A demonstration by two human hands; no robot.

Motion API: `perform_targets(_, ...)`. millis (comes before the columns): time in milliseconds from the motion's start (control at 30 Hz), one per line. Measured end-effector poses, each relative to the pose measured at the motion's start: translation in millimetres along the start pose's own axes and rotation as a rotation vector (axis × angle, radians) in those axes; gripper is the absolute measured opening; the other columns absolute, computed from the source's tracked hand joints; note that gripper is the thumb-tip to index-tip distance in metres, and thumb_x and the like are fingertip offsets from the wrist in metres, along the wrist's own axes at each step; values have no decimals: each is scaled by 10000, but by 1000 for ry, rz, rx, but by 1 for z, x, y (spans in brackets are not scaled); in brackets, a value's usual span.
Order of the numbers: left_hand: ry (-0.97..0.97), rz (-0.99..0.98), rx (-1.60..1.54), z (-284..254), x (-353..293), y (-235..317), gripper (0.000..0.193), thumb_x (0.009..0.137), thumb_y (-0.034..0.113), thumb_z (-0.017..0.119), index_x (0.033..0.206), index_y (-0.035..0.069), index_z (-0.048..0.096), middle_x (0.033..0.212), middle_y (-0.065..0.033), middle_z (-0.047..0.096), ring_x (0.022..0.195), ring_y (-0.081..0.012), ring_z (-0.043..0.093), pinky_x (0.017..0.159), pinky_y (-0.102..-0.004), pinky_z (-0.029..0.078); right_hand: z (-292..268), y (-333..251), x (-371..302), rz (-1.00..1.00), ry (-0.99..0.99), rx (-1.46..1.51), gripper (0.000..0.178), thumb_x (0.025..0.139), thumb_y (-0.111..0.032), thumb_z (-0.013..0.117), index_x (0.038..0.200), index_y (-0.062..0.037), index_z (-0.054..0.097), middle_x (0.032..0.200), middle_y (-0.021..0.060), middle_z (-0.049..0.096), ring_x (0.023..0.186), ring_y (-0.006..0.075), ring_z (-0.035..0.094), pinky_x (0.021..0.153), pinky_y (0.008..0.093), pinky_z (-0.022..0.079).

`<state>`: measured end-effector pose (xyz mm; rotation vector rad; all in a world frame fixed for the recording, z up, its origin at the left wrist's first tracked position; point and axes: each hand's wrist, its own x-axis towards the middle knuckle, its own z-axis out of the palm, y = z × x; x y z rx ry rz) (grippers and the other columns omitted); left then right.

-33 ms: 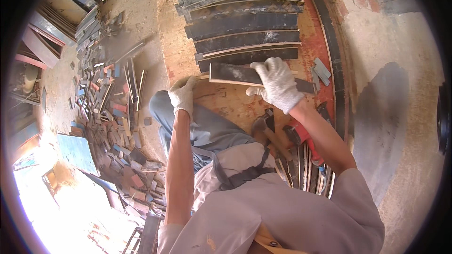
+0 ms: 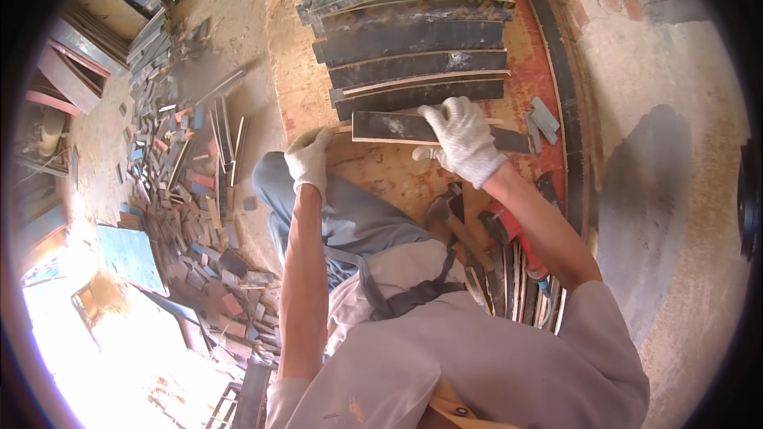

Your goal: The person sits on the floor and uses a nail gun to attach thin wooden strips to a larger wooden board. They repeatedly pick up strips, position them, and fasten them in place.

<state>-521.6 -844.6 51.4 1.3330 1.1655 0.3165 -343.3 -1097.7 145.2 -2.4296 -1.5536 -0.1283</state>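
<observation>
My right hand [image 2: 461, 141], in a white knit glove, grips a short dark-faced plywood strip [image 2: 389, 126] from above, thumb on the near edge. The strip lies slightly tilted, its pale cut edge toward me. My left hand [image 2: 308, 160], gloved too, is closed beside my left knee, at the end of a thin pale wooden strip [image 2: 342, 129]. Most of that strip is hidden behind the plywood strip. Just beyond, several long dark plywood strips [image 2: 413, 36] lie side by side in a row across the reddish-brown wooden board [image 2: 381, 168].
A hammer [image 2: 455, 218] and a red power tool [image 2: 509, 226] lie by my right forearm, near upright strips [image 2: 520, 282]. Small grey offcuts [image 2: 543, 121] sit right of the row. Scrap pieces [image 2: 187, 183] cover the floor at left. A long dark rail [image 2: 556, 56] edges the board.
My right hand and the plywood strip in it have shifted very slightly left and nearer to me. The left hand stays where it was.
</observation>
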Motion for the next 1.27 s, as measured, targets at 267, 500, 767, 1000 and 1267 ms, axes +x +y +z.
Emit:
perform_targets(267,76,56,101,-3,-8,6,284,924,228,798,1056,-22,818,941,-67,796,860,-139,694,832,-293,542,75,-28,18,-116,-77,-14,887,784,-601,782,1428,-30,571,1034,128,562,971,295,546,833,439,467)
perform_targets(500,27,125,187,9,-31,33,330,904,217,827,1120,-33,806,997,-114,808,911,-160,724,858,-295,555,76,-25,18,-85,-49,101,882,690,-484,883,1392,-39,590,1060,127,568,996,311,563,847,462,477)
perform_targets(767,98,107,186,10,-33,18,394,888,162,843,1216,-46,773,1109,-152,802,983,-185,733,917,-307,562,21,39,-68,556,374,-135,623,909,-406,807,1359,-17,621,1201,193,665,1132,385,628,993,526,474)
perform_targets(1000,101,77,125,1,-19,-2,377,904,165,841,1213,-42,776,1090,-140,799,963,-174,726,902,-301,566,48,65,-102,1289,459,1124,317,1005,-124,725,1278,37,713,1073,100,765,788,131,724,653,265,619)
perform_targets(1267,41,47,48,-4,-16,-6,329,942,136,809,1233,-14,774,1158,-146,771,988,-213,722,893,-407,640,42,64,-96,1410,437,1169,308,994,-111,740,1276,12,731,1044,86,767,785,112,721,628,239,622)
